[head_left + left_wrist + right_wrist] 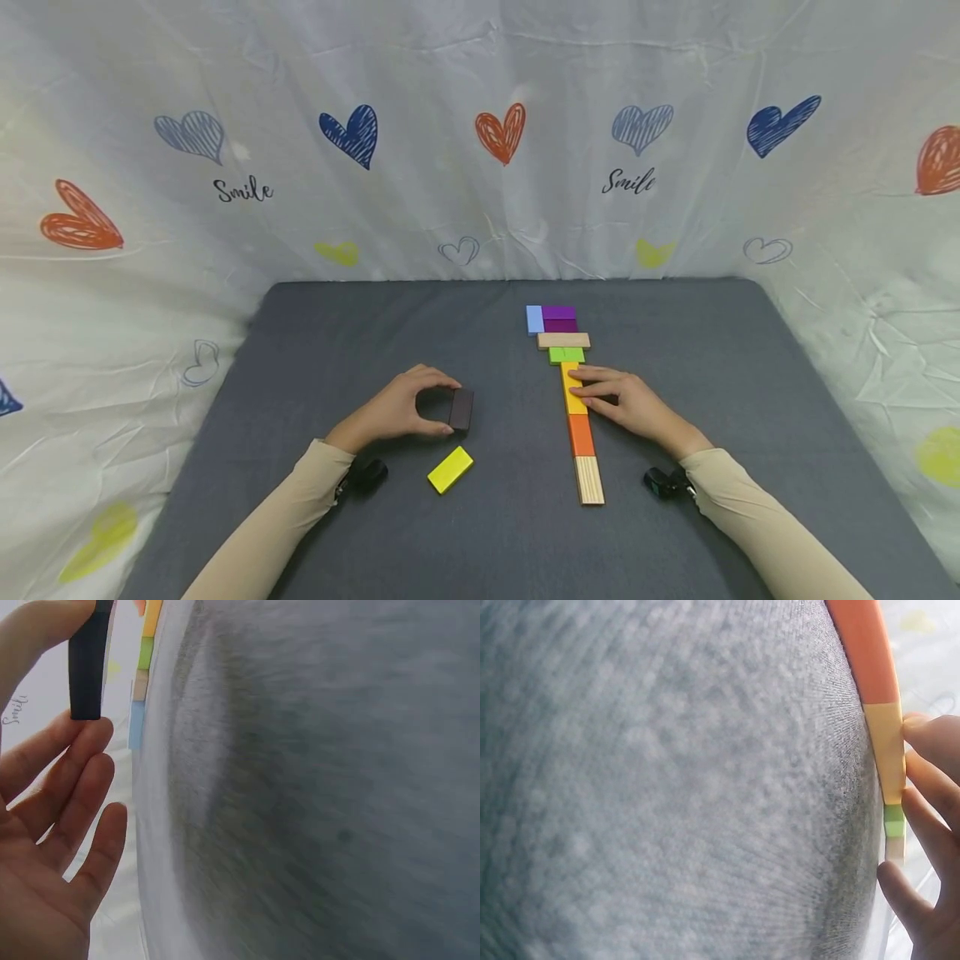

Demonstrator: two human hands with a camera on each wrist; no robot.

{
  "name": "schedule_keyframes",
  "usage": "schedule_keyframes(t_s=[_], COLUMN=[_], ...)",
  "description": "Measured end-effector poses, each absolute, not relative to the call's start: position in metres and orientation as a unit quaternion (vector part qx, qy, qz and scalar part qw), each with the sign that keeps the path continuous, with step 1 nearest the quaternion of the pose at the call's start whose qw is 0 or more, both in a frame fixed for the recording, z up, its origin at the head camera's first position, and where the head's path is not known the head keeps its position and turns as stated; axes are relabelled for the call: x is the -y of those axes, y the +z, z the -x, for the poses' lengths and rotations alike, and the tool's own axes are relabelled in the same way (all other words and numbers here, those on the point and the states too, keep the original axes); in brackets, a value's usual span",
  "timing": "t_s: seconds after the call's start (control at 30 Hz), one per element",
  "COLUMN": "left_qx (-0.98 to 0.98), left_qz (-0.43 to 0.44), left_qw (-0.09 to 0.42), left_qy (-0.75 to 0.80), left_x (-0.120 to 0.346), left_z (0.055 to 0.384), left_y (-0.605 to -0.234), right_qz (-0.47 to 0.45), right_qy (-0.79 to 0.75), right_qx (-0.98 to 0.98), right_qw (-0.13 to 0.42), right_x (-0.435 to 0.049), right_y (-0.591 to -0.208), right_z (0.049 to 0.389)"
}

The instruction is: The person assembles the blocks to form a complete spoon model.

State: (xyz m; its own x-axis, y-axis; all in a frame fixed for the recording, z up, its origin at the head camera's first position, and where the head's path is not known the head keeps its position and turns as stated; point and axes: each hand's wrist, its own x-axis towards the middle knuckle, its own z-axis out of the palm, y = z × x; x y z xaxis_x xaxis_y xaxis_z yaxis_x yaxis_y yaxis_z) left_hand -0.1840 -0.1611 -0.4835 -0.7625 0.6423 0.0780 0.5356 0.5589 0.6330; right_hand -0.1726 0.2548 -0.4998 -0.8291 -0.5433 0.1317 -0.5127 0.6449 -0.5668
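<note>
My left hand (405,405) pinches a dark grey, nearly black block (461,410) between thumb and fingertips, left of the row of blocks. In the left wrist view that dark block (88,671) stands between the thumb above and the fingers below. Fingertips of my right hand (628,403) rest on an amber-yellow block (576,407) in the row. Seen from the right wrist, the amber block (885,750) has several fingertips on its top face. An orange block (581,435) and a striped wooden block (588,481) continue the row toward me.
Beyond the amber block lie green blocks (566,356), a plain wooden block (563,341), purple blocks (559,313) and a light blue block (534,320). A bright yellow block (450,470) lies alone near my left hand. The grey table (480,542) ends at a white curtain (420,208).
</note>
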Motion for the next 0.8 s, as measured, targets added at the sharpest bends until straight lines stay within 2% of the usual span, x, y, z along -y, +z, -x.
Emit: schedule_keyframes(t_s=[0.4, 0.8], left_qx=[-0.871, -0.871], left_qz=[-0.332, -0.324], left_qw=[0.045, 0.031], left_qy=[0.359, 0.368], left_x=[0.105, 0.018], left_z=[0.231, 0.275], left_y=[-0.472, -0.464], right_qz=[0.275, 0.289], right_qy=[-0.305, -0.303], right_qx=[-0.911, -0.907], right_qw=[0.038, 0.03], right_x=[-0.253, -0.252], right_y=[-0.498, -0.498], right_z=[0.173, 0.174])
